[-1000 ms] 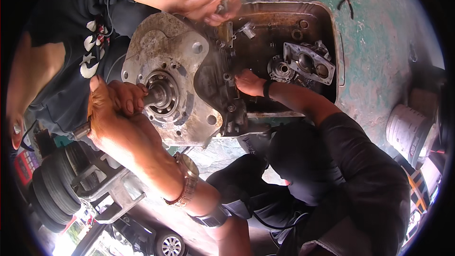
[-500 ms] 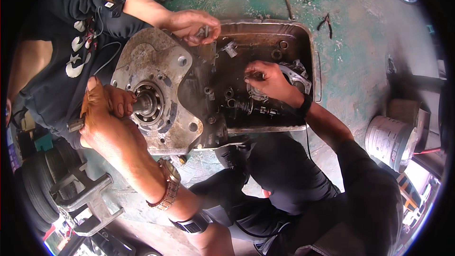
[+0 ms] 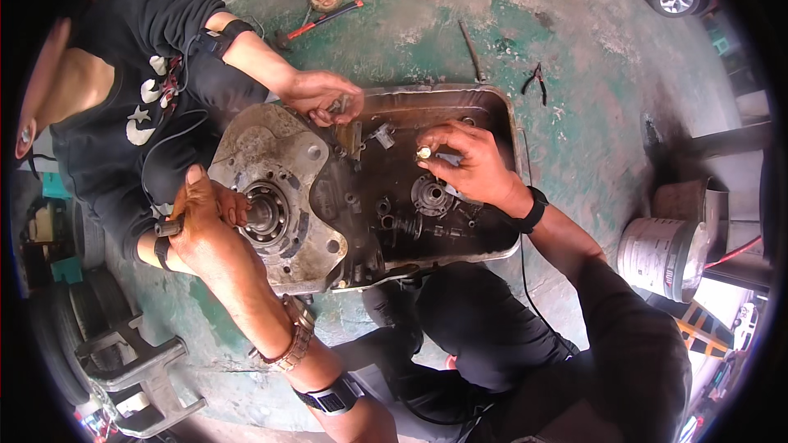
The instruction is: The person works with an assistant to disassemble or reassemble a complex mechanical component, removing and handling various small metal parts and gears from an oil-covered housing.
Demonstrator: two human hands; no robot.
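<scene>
My left hand (image 3: pixel 203 217) is closed around a grey metal cylinder (image 3: pixel 169 227), whose end sticks out beside the thumb. It is in front of a large cast metal housing (image 3: pixel 316 234) with a round bearing (image 3: pixel 267 217) and central shaft. Above the metal tray, my right hand (image 3: pixel 468 166) pinches a small shiny, brass-coloured round piece (image 3: pixel 423 152) between thumb and fingertips. A co-worker's hand (image 3: pixel 324 98) holds several small bolts (image 3: pixel 338 104) over the housing's far edge. The co-worker's other hand (image 3: pixel 232 203) is partly hidden behind my left hand.
In the oily tray (image 3: pixel 510 111) lie a flanged disc (image 3: pixel 430 195), a small bracket (image 3: pixel 382 136) and other parts. Pliers (image 3: pixel 536 84), a rod (image 3: pixel 471 49) and a red-handled tool (image 3: pixel 325 19) lie on the floor. Buckets (image 3: pixel 657 254) stand right; a metal frame (image 3: pixel 135 369) lies left.
The view has tilted up, bringing another person's feet and car wheels into sight. My right hand has lifted and turned, showing the small piece in its fingers. My left hand keeps its hold.
</scene>
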